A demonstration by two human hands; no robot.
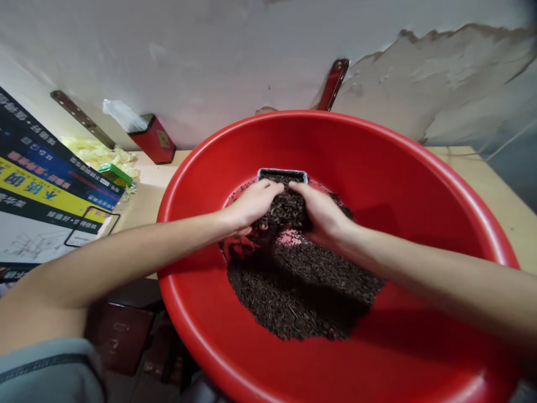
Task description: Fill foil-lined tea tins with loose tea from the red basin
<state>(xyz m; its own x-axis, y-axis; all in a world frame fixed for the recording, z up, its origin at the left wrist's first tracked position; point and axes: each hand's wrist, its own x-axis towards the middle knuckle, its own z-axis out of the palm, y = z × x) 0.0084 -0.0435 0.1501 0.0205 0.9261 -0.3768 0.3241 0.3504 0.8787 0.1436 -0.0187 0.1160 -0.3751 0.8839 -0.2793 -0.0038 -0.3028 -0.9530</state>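
Observation:
My left hand [254, 206] and my right hand [321, 212] are cupped toward each other, with a heap of dark, dried tea leaves [287, 208] between them. Both thumbs rest on top of the heap; most of the fingers are hidden beneath it. Just beyond the fingertips stands an open rectangular tin [282, 171] with a pale rim, dark leaves showing at its mouth. All this is inside a large red plastic basin [403, 184]. A broad layer of loose tea leaves [306, 291] covers the basin's floor, nearer to me than my hands.
Left of the basin, a red tin [154, 143] with a clear plastic bag sticking out stands on the wooden table [145, 193]. A large printed box [50, 184] and a green packet [115, 174] are farther left. The peeling wall [235, 61] rises behind.

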